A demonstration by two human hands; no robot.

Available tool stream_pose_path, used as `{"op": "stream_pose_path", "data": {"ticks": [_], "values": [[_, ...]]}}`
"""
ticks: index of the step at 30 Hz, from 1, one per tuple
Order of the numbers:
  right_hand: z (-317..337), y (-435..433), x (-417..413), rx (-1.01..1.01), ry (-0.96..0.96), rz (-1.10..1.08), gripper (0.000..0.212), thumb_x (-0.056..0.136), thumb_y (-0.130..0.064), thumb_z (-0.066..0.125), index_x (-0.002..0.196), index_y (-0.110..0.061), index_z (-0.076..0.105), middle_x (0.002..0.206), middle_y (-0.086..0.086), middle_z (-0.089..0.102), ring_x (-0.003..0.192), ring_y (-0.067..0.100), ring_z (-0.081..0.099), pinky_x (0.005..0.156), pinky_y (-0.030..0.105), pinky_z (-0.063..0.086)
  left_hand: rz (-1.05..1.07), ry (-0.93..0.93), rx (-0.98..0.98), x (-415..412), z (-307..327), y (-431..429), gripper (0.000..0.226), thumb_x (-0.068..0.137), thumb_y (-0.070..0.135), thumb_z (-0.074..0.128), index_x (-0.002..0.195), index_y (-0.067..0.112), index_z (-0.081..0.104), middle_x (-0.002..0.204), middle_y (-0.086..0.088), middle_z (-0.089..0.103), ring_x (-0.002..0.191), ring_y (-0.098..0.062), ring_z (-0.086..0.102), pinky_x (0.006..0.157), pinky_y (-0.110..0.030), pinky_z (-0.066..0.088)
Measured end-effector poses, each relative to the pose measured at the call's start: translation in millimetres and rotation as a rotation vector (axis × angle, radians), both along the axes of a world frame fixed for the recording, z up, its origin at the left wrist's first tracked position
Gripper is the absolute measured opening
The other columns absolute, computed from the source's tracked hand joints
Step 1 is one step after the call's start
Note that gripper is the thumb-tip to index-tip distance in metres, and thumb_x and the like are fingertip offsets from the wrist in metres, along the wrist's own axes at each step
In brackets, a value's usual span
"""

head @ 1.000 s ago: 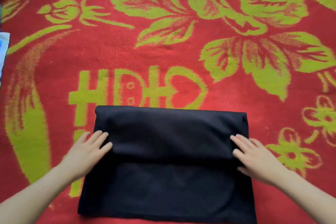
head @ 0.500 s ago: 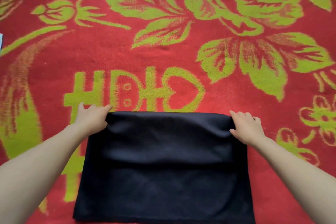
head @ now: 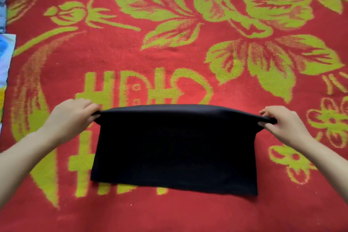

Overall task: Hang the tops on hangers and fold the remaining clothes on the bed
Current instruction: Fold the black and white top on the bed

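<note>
The black cloth (head: pixel 175 147) lies low-centre on the red blanket (head: pixel 169 47), its long axis running 9 to 3 o'clock. Its 6 o'clock edge rests flat, while its 12 o'clock edge is raised and pulled taut. The left grip (head: pixel 72 117) pinches that edge's 9 o'clock corner and the right grip (head: pixel 282 122) its 3 o'clock corner, both equally near. The fold likely goes toward 6.

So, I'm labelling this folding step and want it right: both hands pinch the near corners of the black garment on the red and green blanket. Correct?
No. The head view shows the left hand and right hand pinching the far corners of the black garment, not the near ones; it does lie on the red and green blanket.
</note>
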State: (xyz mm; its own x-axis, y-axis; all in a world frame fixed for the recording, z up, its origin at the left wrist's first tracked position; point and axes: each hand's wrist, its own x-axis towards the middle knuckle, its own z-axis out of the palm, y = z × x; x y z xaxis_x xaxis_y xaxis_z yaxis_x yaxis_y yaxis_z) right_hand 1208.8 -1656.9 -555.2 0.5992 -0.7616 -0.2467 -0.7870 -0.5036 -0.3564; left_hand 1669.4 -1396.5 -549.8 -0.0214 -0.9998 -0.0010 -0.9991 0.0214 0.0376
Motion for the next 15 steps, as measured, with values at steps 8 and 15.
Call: {"op": "stream_pose_path", "data": {"ticks": [8, 15], "values": [[-29, 120, -82, 0.017, 0.244, 0.455, 0.062, 0.03, -0.027, 0.09, 0.076, -0.019, 0.048, 0.1, 0.017, 0.069, 0.103, 0.03, 0.055, 0.08, 0.04, 0.04, -0.084, -0.107, 0.16, -45, -49, 135, 0.012, 0.073, 0.017, 0.044, 0.085, 0.018, 0.045, 0.07, -0.007, 0.047, 0.063, -0.029, 0.048, 0.059, -0.039, 0.028], [-57, 177, -61, -0.037, 0.439, 0.264, 0.037, 0.068, -0.039, 0.04, 0.062, -0.011, 0.064, 0.071, 0.01, 0.065, 0.073, 0.032, 0.063, 0.05, 0.04, 0.052, 0.234, -0.072, 0.279, -118, -66, 129, 0.021, 0.061, 0.016, 0.055, 0.076, 0.005, 0.065, 0.09, -0.022, 0.063, 0.088, -0.034, 0.047, 0.066, -0.045, 0.039]]}}
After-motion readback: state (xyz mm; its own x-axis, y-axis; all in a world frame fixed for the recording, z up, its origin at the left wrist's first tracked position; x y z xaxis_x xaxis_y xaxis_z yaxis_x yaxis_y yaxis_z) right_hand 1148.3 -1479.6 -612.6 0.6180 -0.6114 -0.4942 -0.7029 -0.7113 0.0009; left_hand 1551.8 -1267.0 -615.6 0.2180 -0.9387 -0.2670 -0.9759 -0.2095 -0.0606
